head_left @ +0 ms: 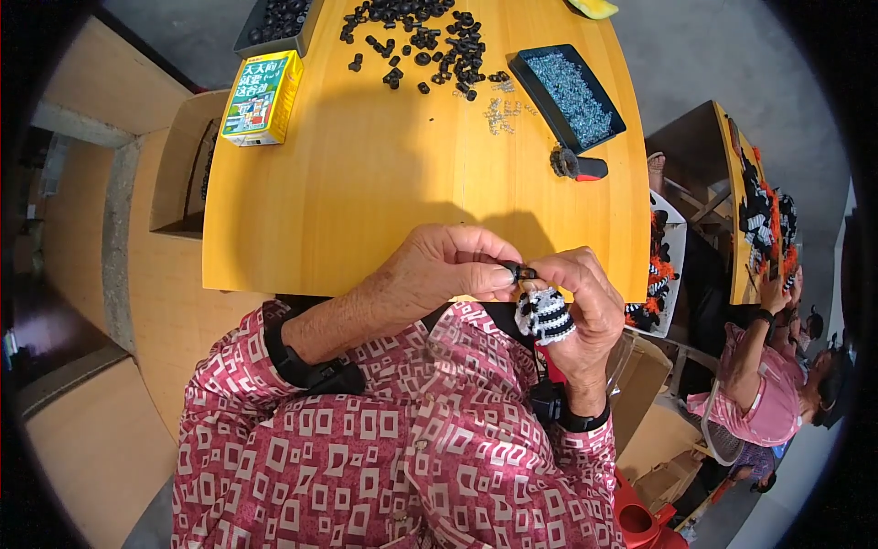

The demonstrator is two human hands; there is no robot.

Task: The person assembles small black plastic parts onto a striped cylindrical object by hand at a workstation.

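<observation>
My left hand (462,263) and my right hand (581,306) meet just over the near edge of the table. Between their fingertips is a small black plastic part (521,272), pinched from both sides. The fingers cover much of it, so its full shape is hidden. A black-and-white striped knitted piece (546,316) sits against the fingers of my right hand, apparently wrapped around one of them. Beyond the hands, several loose metal springs (503,114) lie beside a dark tray (524,66) filled with small springs.
Many loose black plastic parts (462,55) are scattered at the far side. A yellow-and-green carton (263,99) and a grey bin (302,44) of black pieces stand far left. A red-and-black tool (590,170) lies near the right edge. Another person (759,380) sits at a table to the right.
</observation>
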